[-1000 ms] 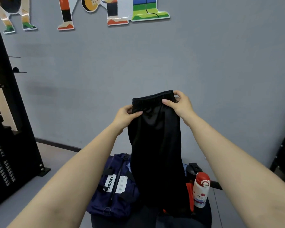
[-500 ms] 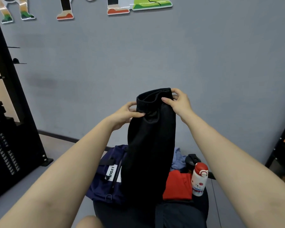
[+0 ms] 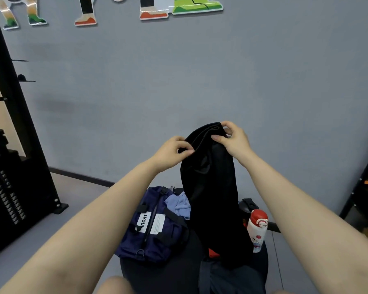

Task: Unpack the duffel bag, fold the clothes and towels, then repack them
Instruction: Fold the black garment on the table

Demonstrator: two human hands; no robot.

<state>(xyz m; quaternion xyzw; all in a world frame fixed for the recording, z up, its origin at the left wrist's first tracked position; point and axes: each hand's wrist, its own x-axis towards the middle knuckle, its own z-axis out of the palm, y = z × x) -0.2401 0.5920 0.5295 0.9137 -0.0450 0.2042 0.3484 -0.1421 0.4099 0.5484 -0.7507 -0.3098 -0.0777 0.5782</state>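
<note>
- Step: folding. The left hand (image 3: 172, 152) and right hand (image 3: 232, 138) each pinch the waistband of the black trousers (image 3: 210, 187), held up above the bag (image 3: 153, 225).
- Next, by judgement: lower the trousers onto a flat surface and fold.
- Room: open air in front; the bottle (image 3: 257, 228) stands just beside the hanging fabric, so a swing could tip it.

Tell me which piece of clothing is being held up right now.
The black garment: the left hand and right hand pinch its top edge, so it hangs free. The light blue one lies in the duffel bag.
</note>
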